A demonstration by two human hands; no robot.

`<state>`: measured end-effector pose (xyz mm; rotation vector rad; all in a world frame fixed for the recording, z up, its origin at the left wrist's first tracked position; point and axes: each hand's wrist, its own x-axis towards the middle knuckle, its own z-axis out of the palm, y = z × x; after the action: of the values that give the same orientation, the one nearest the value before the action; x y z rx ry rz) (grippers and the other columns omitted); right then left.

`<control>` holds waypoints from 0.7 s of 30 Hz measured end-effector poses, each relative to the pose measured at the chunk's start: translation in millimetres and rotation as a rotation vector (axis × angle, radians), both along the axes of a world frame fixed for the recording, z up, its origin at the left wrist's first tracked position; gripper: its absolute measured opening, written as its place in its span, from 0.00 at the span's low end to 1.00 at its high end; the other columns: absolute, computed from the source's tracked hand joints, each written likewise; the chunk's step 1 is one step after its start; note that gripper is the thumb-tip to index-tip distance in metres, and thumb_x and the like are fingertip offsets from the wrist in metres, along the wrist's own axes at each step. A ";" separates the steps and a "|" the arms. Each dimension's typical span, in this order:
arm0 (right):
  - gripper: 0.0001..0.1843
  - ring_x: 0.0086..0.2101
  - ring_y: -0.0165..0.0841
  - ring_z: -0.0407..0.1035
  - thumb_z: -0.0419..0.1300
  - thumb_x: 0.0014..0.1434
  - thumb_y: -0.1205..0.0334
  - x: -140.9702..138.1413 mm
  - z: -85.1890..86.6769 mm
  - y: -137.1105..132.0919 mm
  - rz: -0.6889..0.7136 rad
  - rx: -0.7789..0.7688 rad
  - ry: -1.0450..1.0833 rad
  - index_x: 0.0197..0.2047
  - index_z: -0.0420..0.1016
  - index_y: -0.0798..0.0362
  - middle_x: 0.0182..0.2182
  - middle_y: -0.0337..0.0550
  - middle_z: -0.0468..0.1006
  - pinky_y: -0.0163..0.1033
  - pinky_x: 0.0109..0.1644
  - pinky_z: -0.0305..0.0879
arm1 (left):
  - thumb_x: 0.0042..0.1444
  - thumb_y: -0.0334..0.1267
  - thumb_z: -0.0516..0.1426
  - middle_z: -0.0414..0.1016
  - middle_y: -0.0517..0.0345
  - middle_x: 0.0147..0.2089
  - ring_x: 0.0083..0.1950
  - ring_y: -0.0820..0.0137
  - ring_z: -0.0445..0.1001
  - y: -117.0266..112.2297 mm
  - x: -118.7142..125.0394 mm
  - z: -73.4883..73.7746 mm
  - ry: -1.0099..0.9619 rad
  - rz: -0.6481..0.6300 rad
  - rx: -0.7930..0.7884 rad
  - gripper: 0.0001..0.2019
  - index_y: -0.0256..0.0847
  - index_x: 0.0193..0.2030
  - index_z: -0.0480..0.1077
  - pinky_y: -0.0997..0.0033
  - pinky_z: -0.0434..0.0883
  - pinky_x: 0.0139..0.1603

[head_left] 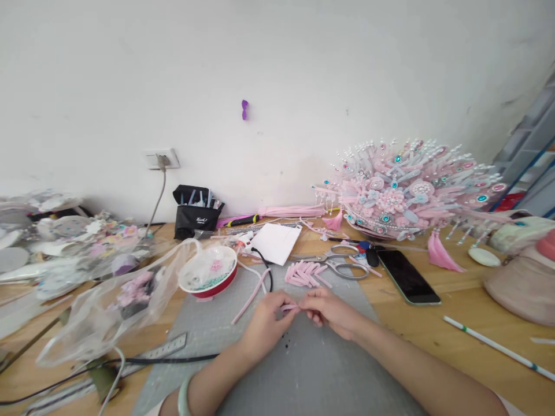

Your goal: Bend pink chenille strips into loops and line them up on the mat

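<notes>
Above the grey cutting mat (321, 370) my two hands meet, fingertips pinched together. Between the fingers of my left hand (271, 318) shows a short pale pink pipe cleaner (289, 308). My right hand (327, 309) pinches at its right end, where the fingers hide the detail. Just beyond lies a small heap of bent pink pipe cleaner pieces (304, 274). A longer pink pipe cleaner (251, 297) rests left of my hands. Grey-handled scissors (342, 263) lie behind the heap.
A red-rimmed bowl of beads (223, 284), a white card (277, 241) and a black pouch (197, 216) stand left of centre. At right are a phone (407, 274) and a large pink beaded headdress (394, 196). A plastic bag (160, 289) and metal ruler (167, 348) lie left.
</notes>
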<state>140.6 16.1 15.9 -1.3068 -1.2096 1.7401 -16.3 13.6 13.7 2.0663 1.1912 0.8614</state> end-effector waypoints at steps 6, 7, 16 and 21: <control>0.08 0.13 0.19 0.48 0.53 0.42 0.70 4.6 -1.7 4.4 0.100 -0.211 0.014 0.15 0.60 0.56 0.12 0.30 0.58 0.27 0.16 0.42 | 0.54 0.34 0.50 0.75 0.52 0.32 0.34 0.66 0.70 -0.2 -7.9 -0.3 0.170 -0.242 0.281 0.09 0.41 0.33 0.71 0.64 0.58 0.42; 0.08 0.13 0.19 0.48 0.54 0.43 0.70 4.8 -1.3 4.7 0.113 -0.206 0.022 0.16 0.60 0.56 0.12 0.31 0.58 0.27 0.16 0.42 | 0.54 0.34 0.50 0.75 0.52 0.32 0.35 0.66 0.69 0.0 -7.8 0.4 0.156 -0.231 0.253 0.09 0.41 0.33 0.71 0.64 0.58 0.43; 0.06 0.31 0.31 0.66 0.54 0.53 0.62 4.1 -2.0 -1.0 0.065 0.745 -0.400 0.30 0.71 0.52 0.29 0.40 0.73 0.33 0.34 0.61 | 0.47 0.46 0.53 0.59 0.66 0.17 0.20 0.76 0.57 6.8 0.6 2.9 -0.319 0.094 -0.523 0.13 0.37 0.25 0.66 0.76 0.54 0.22; 0.10 0.35 0.34 0.66 0.50 0.56 0.66 10.6 -0.4 -3.3 0.237 1.061 -0.673 0.36 0.72 0.50 0.32 0.44 0.74 0.39 0.41 0.60 | 0.46 0.46 0.54 0.58 0.67 0.17 0.20 0.77 0.53 5.3 0.4 1.2 -0.393 0.053 -0.602 0.13 0.37 0.20 0.62 0.76 0.52 0.23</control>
<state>151.2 12.8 15.5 -1.0625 -2.2802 0.4885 -15.9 18.9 14.8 1.3197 1.1144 0.7657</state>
